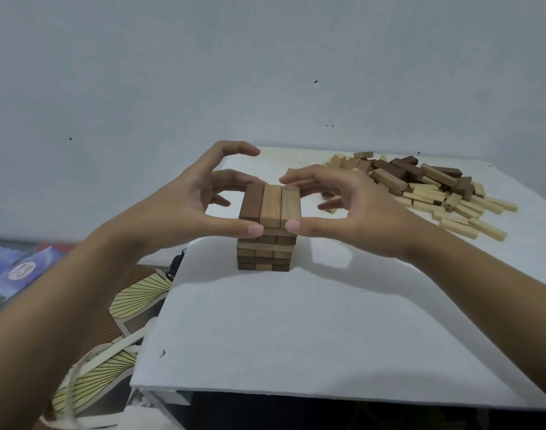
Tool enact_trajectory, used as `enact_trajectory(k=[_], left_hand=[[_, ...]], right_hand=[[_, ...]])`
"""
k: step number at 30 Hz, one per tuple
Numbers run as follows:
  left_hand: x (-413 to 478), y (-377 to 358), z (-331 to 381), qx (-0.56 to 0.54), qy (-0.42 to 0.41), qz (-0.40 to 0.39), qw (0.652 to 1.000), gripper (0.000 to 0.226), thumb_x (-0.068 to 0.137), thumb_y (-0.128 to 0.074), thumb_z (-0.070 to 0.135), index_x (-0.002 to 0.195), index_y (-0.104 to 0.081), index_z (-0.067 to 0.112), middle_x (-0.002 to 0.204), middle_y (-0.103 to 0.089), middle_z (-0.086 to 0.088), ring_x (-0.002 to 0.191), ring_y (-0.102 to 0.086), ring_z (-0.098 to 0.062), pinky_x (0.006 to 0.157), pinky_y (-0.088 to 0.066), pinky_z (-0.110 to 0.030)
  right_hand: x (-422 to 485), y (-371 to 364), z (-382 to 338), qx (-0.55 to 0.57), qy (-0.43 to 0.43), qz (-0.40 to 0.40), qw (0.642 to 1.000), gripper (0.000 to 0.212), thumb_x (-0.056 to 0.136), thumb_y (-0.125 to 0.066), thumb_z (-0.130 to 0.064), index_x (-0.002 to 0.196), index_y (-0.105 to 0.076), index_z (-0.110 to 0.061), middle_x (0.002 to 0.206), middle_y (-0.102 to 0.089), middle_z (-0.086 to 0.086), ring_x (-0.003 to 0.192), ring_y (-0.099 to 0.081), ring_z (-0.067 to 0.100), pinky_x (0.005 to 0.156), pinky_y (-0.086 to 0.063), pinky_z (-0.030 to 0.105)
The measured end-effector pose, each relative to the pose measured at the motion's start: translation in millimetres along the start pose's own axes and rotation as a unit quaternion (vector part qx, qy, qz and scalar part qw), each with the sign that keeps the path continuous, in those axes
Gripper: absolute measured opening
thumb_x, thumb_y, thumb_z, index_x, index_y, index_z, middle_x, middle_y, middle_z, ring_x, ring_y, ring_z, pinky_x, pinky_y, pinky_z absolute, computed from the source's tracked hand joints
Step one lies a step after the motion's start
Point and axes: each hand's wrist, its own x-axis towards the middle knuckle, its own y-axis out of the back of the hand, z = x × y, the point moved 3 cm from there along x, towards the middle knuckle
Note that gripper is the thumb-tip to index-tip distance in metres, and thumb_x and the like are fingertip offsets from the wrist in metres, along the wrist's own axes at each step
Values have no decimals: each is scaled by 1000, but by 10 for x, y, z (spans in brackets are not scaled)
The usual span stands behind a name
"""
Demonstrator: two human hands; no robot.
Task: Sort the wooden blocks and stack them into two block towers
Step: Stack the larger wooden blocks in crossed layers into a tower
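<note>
A tower of brown wooden blocks [265, 252] stands in the middle of the white table [296, 336], several layers high. Its top layer [270, 206] is three blocks side by side, one dark and two lighter brown. My left hand [185, 209] pinches this layer from the left, thumb at the near end and fingers at the far end, with the index finger raised. From the right, my right hand [352, 212] pinches it the same way. A loose pile of pale and dark blocks [427, 187] lies at the back right of the table.
The table's left edge runs close beside the tower and a grey wall stands behind. A leaf-patterned mat [132, 305] and a blue packet marked 13 [23, 270] lie on the floor to the left. White straps hang by the table's near left corner.
</note>
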Motion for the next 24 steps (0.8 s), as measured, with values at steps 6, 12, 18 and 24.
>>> enact_trajectory(k=[6,12,18,24], left_hand=[[13,-30,-15,-18,-1,2,1000,92,67,-88,34,144,-36,36,123,-70,-2,115,-65,-24,106,-43,-65],[15,-34,-16,-24,0,-3,1000,92,67,-87,34,144,-36,37,122,-70,-2,114,-66,-23,106,-43,-65],[25,-26,-21,-19,-4,-15,1000,92,67,-88,34,144,-37,39,124,-69,0,118,-64,-23,107,-42,-64],[93,1,210,24,-23,18,999,67,73,-82,49,132,-53,40,125,-68,10,125,-59,-7,109,-45,-46]], right_hand=[[8,-59,3,5,-4,8,1000,50,81,-86,-36,126,-64,-39,124,-67,-23,120,-59,-6,107,-48,42],[24,-74,4,3,-5,10,1000,48,81,-84,-38,125,-64,-39,124,-66,-22,119,-58,-7,106,-48,39],[23,-78,-2,-7,-5,10,1000,51,81,-83,-43,128,-61,-43,127,-63,-23,119,-56,-10,105,-48,35],[16,-21,-34,10,-6,38,999,50,81,-70,-61,128,-60,-45,132,-60,-24,124,-54,-8,107,-47,38]])
